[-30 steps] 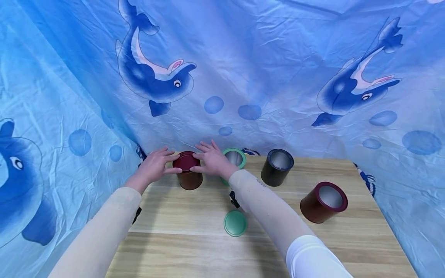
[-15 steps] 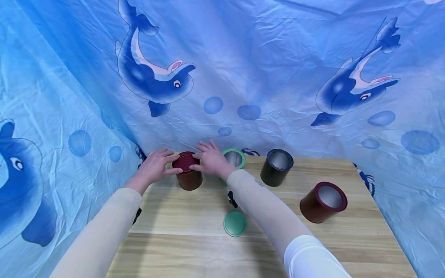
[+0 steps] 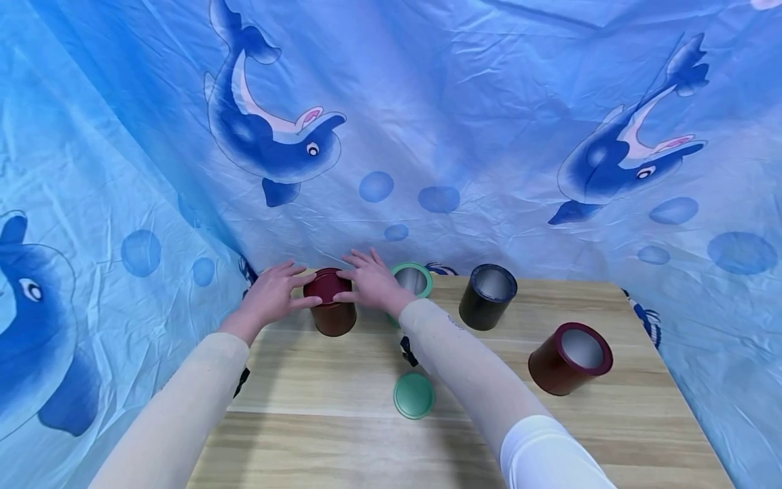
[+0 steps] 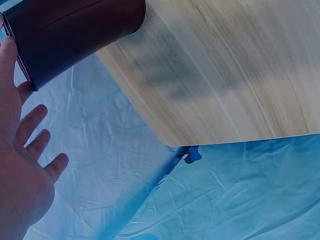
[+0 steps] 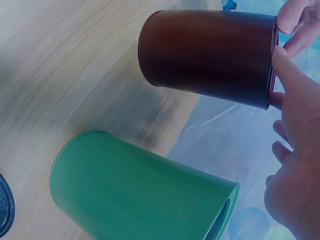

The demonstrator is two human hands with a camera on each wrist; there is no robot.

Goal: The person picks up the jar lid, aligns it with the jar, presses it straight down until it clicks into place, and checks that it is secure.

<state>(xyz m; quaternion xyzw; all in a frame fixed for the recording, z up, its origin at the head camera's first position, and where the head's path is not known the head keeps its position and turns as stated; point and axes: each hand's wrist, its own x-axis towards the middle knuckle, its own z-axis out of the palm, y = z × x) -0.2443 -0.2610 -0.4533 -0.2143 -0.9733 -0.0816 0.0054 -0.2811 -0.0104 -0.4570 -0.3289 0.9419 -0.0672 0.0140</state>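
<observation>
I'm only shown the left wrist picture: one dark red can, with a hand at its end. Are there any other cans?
Observer: Yes, three more: a green can, a black can and a second red can.
Visitor: Oh! I can't see the top of the dark red can. Is it covered?
Observer: Yes, a red lid covers it.
Visitor: Is any lid lying loose?
Observer: A green lid lies on the table, nearer the person than the green can.

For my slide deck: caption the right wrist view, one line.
Left hand and right hand at the top rim of a dark red can, green can nearby.
</observation>
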